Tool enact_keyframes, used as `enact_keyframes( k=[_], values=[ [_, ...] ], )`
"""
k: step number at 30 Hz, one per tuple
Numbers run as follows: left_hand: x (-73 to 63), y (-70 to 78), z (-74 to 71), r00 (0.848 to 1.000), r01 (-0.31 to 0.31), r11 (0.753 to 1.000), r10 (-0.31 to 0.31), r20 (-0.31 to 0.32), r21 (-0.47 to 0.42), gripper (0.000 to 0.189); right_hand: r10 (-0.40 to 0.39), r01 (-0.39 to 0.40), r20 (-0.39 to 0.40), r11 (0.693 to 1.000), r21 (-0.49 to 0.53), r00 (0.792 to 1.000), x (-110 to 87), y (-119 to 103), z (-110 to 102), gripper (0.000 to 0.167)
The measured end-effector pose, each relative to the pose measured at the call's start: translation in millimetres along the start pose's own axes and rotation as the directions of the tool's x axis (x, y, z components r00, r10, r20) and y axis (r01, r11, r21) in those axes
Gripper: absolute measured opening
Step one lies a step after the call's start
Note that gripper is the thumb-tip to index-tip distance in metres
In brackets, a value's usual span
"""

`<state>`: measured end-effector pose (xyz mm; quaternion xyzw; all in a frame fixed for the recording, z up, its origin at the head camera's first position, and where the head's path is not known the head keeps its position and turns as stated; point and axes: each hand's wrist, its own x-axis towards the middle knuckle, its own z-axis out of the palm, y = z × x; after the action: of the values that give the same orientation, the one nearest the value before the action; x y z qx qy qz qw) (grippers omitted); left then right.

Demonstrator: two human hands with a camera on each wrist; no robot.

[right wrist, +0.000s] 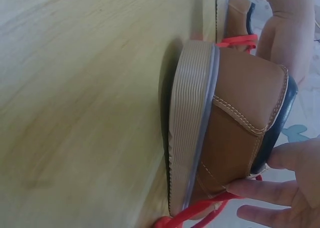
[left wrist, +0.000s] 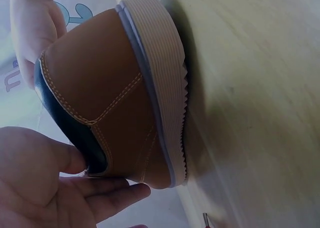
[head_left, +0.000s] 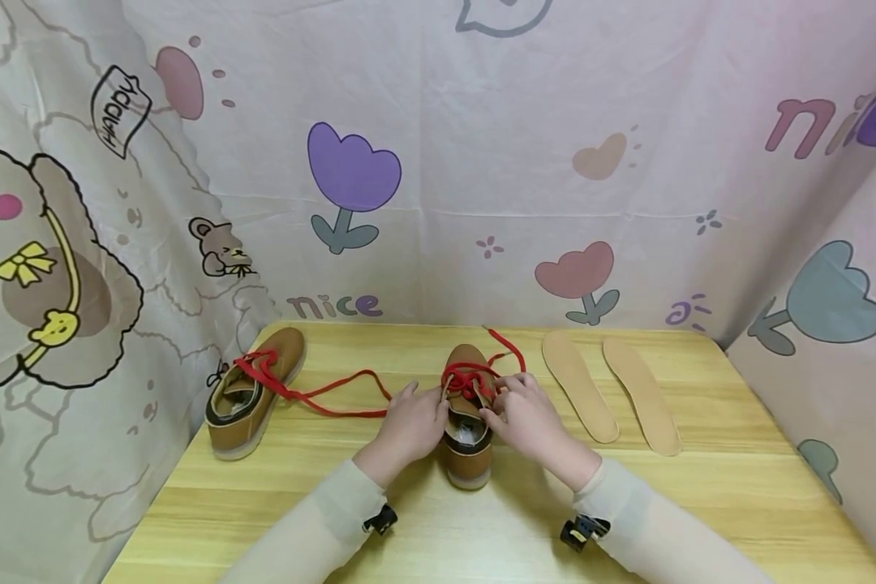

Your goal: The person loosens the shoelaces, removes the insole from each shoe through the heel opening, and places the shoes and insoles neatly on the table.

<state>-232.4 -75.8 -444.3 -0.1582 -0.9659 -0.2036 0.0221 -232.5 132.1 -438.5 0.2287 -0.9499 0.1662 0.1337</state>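
A brown lace-up shoe (head_left: pixel 470 464) with a dark collar stands upright at the table's middle, its toe pointing away from me. My left hand (head_left: pixel 411 422) pinches the left eyelet flap. In the left wrist view, its thumb is at the collar edge and its fingers (left wrist: pixel 117 198) lie along the outer side. On the right flap, my right hand (head_left: pixel 531 418) pinches between thumb and fingers; the right wrist view shows a finger (right wrist: pixel 262 190) against the shoe's side. Red laces (head_left: pixel 469 369) cross the front, with one loose end trailing behind the right hand. The flaps are partly hidden.
Another brown shoe (head_left: pixel 235 438) stands at the left, its long red lace (head_left: pixel 336 412) stretching over the table (head_left: pixel 321 487) towards my left hand. Two tan insoles (head_left: pixel 580 389) lie side by side at the right. Printed cloth (head_left: pixel 445 162) hangs around the table.
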Motion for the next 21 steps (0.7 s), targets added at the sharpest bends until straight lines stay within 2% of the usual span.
enact_keyframes(
  k=[8,14,21],
  values=[
    [-4.2,0.8,-2.8,0.999,0.031,0.999,-0.031,0.015,-0.014,0.042,0.014,-0.014,-0.002,1.0,0.025,1.0,-1.8,1.7,-5.0,0.021],
    [-5.8,2.1,-4.2,0.999,0.039,0.999,-0.039,0.007,-0.002,0.042,0.033,-0.035,0.026,0.997,0.064,0.999,-5.2,5.7,-14.5,0.017],
    [-8.9,6.5,-7.7,0.998,0.045,0.999,-0.044,-0.036,0.027,0.04,0.03,-0.033,0.039,0.995,0.094,0.999,-9.8,11.8,-30.4,0.013]
  ],
)
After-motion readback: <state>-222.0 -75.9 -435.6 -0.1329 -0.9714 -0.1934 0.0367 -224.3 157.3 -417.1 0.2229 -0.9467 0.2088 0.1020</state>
